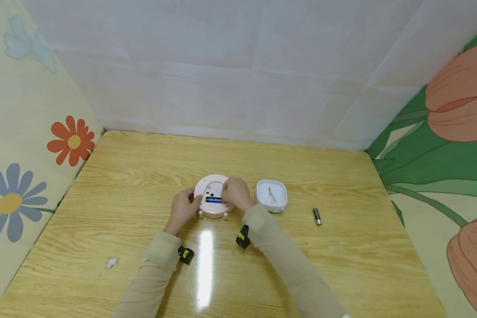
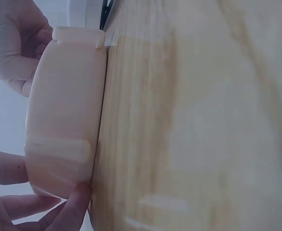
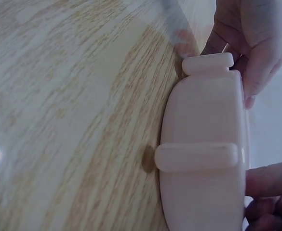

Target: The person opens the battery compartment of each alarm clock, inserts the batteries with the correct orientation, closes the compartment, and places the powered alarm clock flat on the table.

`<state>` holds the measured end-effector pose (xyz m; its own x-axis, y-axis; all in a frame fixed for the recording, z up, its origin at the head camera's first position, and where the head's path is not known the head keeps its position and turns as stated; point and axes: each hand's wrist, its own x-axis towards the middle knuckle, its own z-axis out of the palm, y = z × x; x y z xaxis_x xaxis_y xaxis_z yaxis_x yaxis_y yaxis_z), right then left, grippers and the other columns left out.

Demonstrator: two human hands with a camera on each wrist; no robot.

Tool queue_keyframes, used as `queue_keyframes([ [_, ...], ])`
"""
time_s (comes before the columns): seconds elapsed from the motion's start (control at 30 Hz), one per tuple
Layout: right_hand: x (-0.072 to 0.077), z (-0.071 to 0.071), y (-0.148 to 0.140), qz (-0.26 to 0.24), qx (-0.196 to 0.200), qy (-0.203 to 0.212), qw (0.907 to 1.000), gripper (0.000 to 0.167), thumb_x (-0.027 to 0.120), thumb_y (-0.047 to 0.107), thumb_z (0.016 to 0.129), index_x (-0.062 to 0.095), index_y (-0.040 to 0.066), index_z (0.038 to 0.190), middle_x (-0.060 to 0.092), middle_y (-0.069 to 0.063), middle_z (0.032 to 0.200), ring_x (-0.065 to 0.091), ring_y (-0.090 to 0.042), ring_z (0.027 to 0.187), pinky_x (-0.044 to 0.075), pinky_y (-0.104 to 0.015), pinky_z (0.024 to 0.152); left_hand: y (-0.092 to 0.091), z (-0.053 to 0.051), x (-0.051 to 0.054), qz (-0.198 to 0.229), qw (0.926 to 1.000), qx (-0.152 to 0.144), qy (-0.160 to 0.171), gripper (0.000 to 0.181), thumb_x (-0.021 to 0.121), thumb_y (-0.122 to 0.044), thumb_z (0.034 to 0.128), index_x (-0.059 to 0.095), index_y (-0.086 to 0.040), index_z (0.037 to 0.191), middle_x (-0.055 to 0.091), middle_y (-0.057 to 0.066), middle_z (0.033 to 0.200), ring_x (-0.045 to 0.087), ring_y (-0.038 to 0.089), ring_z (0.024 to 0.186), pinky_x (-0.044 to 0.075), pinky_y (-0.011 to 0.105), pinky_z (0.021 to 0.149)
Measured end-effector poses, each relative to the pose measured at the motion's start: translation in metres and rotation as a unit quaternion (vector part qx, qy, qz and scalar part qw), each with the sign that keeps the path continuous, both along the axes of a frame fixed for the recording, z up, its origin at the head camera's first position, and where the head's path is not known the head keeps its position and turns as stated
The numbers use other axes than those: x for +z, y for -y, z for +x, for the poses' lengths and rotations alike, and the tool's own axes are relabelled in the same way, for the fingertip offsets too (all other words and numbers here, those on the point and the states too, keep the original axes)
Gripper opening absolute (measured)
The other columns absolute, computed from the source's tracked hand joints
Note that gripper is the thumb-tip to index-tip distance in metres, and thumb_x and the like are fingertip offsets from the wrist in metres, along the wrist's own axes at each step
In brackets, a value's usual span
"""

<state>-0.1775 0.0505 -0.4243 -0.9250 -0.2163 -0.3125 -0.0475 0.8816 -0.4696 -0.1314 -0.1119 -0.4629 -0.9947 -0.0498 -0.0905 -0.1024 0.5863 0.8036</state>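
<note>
A round pale pink clock (image 1: 212, 212) lies face down on the table, its back with a battery slot turned up. A blue battery (image 1: 213, 199) sits in that slot. My left hand (image 1: 181, 210) grips the clock's left edge, thumb on the back and fingers along the side wall (image 2: 59, 115). Over the slot's right end is my right hand (image 1: 236, 193), its fingers bent and its fingertips (image 3: 263, 180) touching the back. Whether they pinch the battery is hidden. In the right wrist view, two short feet stick out from the clock's side (image 3: 198, 110).
A small white square clock (image 1: 271, 195) lies face up just right of the pink one. Farther right is a loose black battery (image 1: 317, 217). A whitish worn patch (image 1: 111, 263) marks the wooden table (image 1: 143, 176) at left. White cloth (image 1: 222, 88) hangs behind.
</note>
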Motion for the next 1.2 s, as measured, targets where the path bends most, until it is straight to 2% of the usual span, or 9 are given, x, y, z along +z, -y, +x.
queue_keyframes([
  [0.13,0.001,0.0,-0.003,-0.036,0.006,0.003,0.9993,0.015,0.067,0.006,0.075,0.062,0.009,0.061,0.059,0.0,0.062,0.054,-0.015,0.061,0.046,-0.023,0.054,0.0,0.0,0.001,-0.001,1.0,0.001,0.002,0.039,0.057,-0.013,0.0884,0.052,0.009,0.121,0.06,0.017,0.092,0.052,0.023,0.08,0.047,0.032,0.067],
  [0.27,-0.001,0.001,-0.009,-0.074,0.034,-0.023,0.9964,0.015,0.072,0.003,0.07,0.061,0.008,0.06,0.057,0.0,0.062,0.052,-0.015,0.062,0.045,-0.023,0.056,-0.001,0.001,0.001,0.002,1.0,0.003,0.002,0.039,0.057,-0.012,0.0879,0.053,0.009,0.12,0.06,0.017,0.09,0.052,0.023,0.079,0.046,0.032,0.067],
  [0.37,-0.003,0.004,-0.013,-0.099,0.039,-0.043,0.9934,0.014,0.074,0.004,0.068,0.062,0.007,0.062,0.058,0.0,0.062,0.051,-0.015,0.062,0.044,-0.024,0.057,-0.002,0.001,0.0,0.003,1.0,0.005,0.001,0.038,0.057,-0.012,0.0878,0.053,0.009,0.12,0.06,0.017,0.09,0.052,0.023,0.079,0.046,0.032,0.066],
  [0.57,-0.005,0.012,-0.021,-0.158,0.008,-0.057,0.9857,0.007,0.071,0.005,0.072,0.064,0.005,0.07,0.057,-0.001,0.065,0.05,-0.014,0.059,0.043,-0.023,0.052,-0.001,0.0,0.0,0.005,1.0,0.006,0.002,0.039,0.057,-0.013,0.0885,0.052,0.009,0.121,0.059,0.017,0.091,0.052,0.023,0.079,0.046,0.031,0.066],
  [0.67,-0.006,0.015,-0.025,-0.185,-0.003,-0.058,0.9811,0.007,0.071,0.007,0.073,0.064,0.007,0.073,0.056,-0.001,0.067,0.049,-0.013,0.062,0.043,-0.023,0.054,0.0,0.0,0.0,0.006,1.0,0.006,-0.002,0.039,0.057,-0.013,0.0884,0.052,0.009,0.12,0.059,0.017,0.09,0.052,0.024,0.078,0.045,0.031,0.065],
  [0.93,-0.001,0.027,-0.036,-0.268,-0.006,-0.064,0.9613,0.007,0.072,0.004,0.074,0.065,0.004,0.076,0.059,-0.001,0.071,0.052,-0.014,0.067,0.045,-0.025,0.062,0.002,0.001,0.0,0.004,0.9999,0.008,-0.014,0.039,0.057,-0.013,0.0879,0.053,0.009,0.12,0.06,0.018,0.091,0.052,0.025,0.079,0.045,0.033,0.068],
  [1.07,0.003,0.035,-0.042,-0.283,-0.006,-0.069,0.9566,0.007,0.073,0.005,0.074,0.065,0.005,0.075,0.059,0.0,0.069,0.052,-0.012,0.066,0.044,-0.024,0.061,0.001,0.001,0.0,0.001,0.9999,0.007,-0.014,0.039,0.057,-0.013,0.0879,0.053,0.009,0.119,0.06,0.018,0.091,0.052,0.025,0.079,0.046,0.034,0.068],
  [1.2,0.004,0.043,-0.051,-0.292,0.011,-0.075,0.9533,0.007,0.072,0.004,0.074,0.065,0.004,0.075,0.059,0.0,0.068,0.052,-0.012,0.065,0.044,-0.024,0.061,0.0,0.002,-0.001,0.004,1.0,0.006,-0.007,0.039,0.056,-0.014,0.0884,0.053,0.008,0.12,0.059,0.018,0.091,0.051,0.024,0.08,0.045,0.033,0.068],
])
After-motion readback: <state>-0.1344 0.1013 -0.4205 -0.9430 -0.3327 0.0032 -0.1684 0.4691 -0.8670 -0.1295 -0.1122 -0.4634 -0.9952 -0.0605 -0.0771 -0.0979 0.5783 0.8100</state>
